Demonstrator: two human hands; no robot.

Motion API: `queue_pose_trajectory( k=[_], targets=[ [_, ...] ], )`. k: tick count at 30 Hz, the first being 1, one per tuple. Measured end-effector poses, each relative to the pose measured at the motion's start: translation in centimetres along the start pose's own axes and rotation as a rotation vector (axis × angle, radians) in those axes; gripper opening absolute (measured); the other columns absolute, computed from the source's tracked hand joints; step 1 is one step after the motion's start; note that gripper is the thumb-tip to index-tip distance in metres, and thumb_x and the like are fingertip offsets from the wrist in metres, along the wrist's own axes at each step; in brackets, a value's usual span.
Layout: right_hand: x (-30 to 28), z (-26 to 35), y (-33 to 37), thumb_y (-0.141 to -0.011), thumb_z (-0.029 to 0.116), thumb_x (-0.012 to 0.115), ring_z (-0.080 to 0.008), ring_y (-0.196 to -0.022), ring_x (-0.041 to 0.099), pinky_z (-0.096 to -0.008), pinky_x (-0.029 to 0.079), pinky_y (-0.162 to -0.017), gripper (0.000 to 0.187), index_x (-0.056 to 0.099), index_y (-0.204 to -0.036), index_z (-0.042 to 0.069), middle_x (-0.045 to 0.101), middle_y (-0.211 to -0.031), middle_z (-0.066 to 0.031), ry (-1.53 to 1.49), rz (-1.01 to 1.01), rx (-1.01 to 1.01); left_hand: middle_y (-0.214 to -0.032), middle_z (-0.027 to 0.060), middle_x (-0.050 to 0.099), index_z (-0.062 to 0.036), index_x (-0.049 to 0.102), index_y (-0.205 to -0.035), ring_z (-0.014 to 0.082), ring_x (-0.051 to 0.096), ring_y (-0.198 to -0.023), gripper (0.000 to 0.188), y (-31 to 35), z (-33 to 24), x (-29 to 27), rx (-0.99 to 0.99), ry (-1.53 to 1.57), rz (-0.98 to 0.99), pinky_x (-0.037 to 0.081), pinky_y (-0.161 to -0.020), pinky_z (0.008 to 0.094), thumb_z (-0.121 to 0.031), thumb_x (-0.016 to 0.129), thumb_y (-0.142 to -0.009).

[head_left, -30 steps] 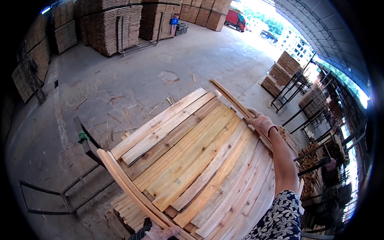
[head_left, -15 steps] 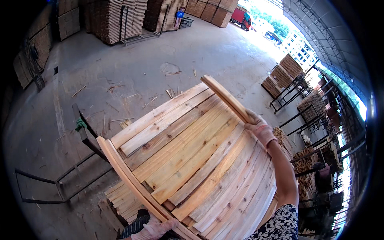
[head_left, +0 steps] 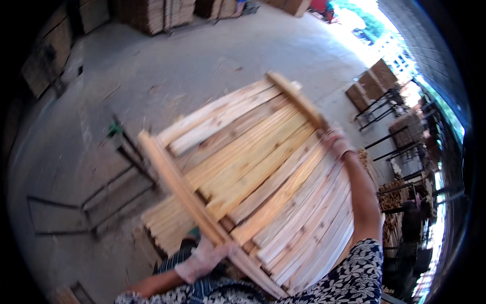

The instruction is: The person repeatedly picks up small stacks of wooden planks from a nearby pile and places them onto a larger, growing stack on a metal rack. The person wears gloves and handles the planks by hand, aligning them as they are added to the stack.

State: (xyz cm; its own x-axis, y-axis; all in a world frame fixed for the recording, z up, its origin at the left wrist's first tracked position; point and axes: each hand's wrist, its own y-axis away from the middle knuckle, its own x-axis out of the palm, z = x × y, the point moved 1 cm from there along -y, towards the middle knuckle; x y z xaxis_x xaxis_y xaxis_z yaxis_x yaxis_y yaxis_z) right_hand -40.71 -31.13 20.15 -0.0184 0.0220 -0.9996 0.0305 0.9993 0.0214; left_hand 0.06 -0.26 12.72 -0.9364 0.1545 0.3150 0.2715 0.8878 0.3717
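A layer of pale wooden boards (head_left: 248,175) lies side by side in front of me, some with dark knots. Along its left end runs a long wooden strip (head_left: 178,190). My gloved left hand (head_left: 207,257) is closed around this strip near its lower part. Across the boards' far right end lies a second wooden strip (head_left: 296,97). My gloved right hand (head_left: 336,141) grips it at its near end, arm stretched out. Motion blurs the fingers of both hands a little.
A black metal frame (head_left: 91,218) stands on the floor at the left, and more stacked boards (head_left: 169,223) show below the layer. Tall timber stacks (head_left: 152,15) line the back. At the right are more stacks (head_left: 372,86) and dark metal racks (head_left: 385,144).
The view has shifted, so the boards and racks sit further right. Both hands keep hold of their strips, and more of my left forearm now shows.
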Motion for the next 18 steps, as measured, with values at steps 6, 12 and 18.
queue_pose_trajectory(
  k=[6,12,18],
  targets=[
    [-2.9,3.3,8.4,-0.087,0.028,0.069,-0.0374,-0.121,0.051,-0.0449,0.040,-0.103,0.058,0.049,-0.142,0.024,0.056,-0.126,-0.0170,0.053,-0.240,-0.158,-0.121,0.0119,0.062,-0.0015,0.049,-0.129,0.0223,0.062,-0.107,0.054,0.8,0.1,-3.0,0.055,0.134,-0.041,0.052,-0.095,0.0368,-0.030,0.072,-0.089],
    [0.4,-2.7,25.0,-0.084,0.028,0.071,-0.0371,-0.120,0.051,-0.0473,0.044,-0.099,0.061,0.050,-0.141,0.023,0.056,-0.125,-0.0163,0.136,-0.367,0.017,-0.109,0.0097,0.067,0.0021,0.061,-0.118,0.0180,0.064,-0.101,0.042,-2.5,-2.8,-4.4,0.034,-0.036,0.022,0.054,-0.092,0.0312,-0.027,0.071,-0.090],
    [7.1,-7.6,35.6,-0.091,0.050,0.057,-0.0455,-0.117,0.053,-0.0473,0.041,-0.102,0.067,0.038,-0.149,0.020,0.045,-0.135,-0.0313,0.024,-0.103,0.575,-0.108,0.0078,0.064,0.0003,0.055,-0.124,0.0189,0.064,-0.097,0.046,-3.3,-2.7,-3.9,-0.039,0.220,0.064,0.054,-0.090,0.0340,-0.025,0.071,-0.089]
  ],
)
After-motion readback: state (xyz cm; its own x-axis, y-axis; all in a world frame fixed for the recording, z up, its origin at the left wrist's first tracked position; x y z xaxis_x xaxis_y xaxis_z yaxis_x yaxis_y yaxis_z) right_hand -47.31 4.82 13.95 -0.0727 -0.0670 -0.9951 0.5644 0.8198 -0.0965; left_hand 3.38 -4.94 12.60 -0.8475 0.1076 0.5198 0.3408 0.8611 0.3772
